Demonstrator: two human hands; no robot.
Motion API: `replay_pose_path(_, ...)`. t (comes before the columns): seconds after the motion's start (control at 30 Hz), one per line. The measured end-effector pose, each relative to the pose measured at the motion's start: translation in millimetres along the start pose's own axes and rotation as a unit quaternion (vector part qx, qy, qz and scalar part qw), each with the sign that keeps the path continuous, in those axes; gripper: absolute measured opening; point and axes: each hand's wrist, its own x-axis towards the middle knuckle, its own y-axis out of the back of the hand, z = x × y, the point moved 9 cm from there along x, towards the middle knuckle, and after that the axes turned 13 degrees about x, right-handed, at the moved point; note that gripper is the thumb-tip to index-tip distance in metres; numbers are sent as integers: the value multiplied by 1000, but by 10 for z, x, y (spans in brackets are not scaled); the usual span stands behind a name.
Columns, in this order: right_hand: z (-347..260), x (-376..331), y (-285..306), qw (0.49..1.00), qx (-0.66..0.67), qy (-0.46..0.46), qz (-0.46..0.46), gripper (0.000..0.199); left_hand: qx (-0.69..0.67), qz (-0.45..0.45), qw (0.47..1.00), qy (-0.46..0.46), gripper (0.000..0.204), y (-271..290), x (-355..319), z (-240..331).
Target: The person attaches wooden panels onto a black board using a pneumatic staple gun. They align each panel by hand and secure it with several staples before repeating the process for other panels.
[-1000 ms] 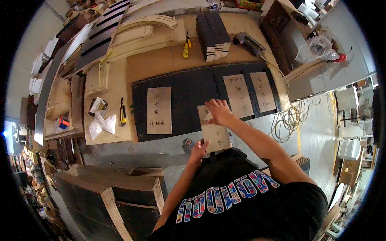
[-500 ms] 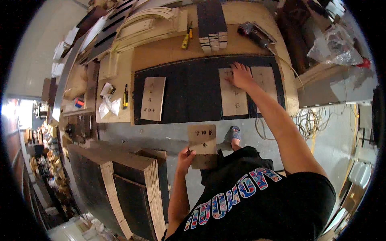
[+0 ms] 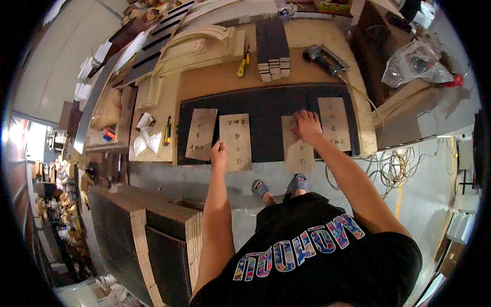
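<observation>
My left hand [image 3: 219,154] is closed on the left edge of a thin tan wooden board [image 3: 237,146] with handwriting. That board lies over the front of a black panel [image 3: 266,123], its near end at the panel's edge. Just left of it is another written board [image 3: 201,132]. My right hand [image 3: 308,125] lies over the far end of a third board [image 3: 298,156], fingers reaching past its far edge and thumb on top; its near end overhangs the panel. Farther right rests one more written board [image 3: 335,123], untouched.
Behind the panel are a stack of dark strips [image 3: 272,48], a power tool [image 3: 325,59] and a yellow-handled screwdriver [image 3: 243,64]. A black-and-yellow cutter [image 3: 168,130] and plastic bag [image 3: 147,140] lie left. Stacked dark panels [image 3: 166,250] stand on the floor near my left arm; cables [image 3: 394,169] coil right.
My left hand has brought its board forward onto the black panel beside the left board, turned end for end. My right hand has drawn its board nearer, over the panel's front edge.
</observation>
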Motion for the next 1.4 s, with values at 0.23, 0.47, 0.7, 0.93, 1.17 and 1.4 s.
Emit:
replay_pose_path(0.23, -113, -224, 42, 1000, 14, -11, -10, 66, 217, 152, 960, -85, 45, 15, 73, 260)
replay_pose_path(0.47, -225, -448, 39, 1000, 17, -7, 12, 64, -97, -22, 993, -58, 44, -1166, -1476, -207)
replay_pose_path(0.7, -218, -870, -9, 1000, 13, 2, 16, 65, -21, -270, 963, 9, 56, -2031, -1972, 318)
replay_pose_path(0.93, 252, -434, 518, 997, 74, -2, 11, 44, -2, -349, 935, -71, 44, -1811, -2473, 166)
replay_pose_path(1.17, 1484, 343, 781, 991, 39, -76, 102, 43, -216, -340, 915, -15, 48, -1668, -2833, -176)
replay_pose_path(1.4, 1426, 116, 633, 990, 17, 5, 139, 35, -248, -68, 966, -36, 47, -551, -1627, 355)
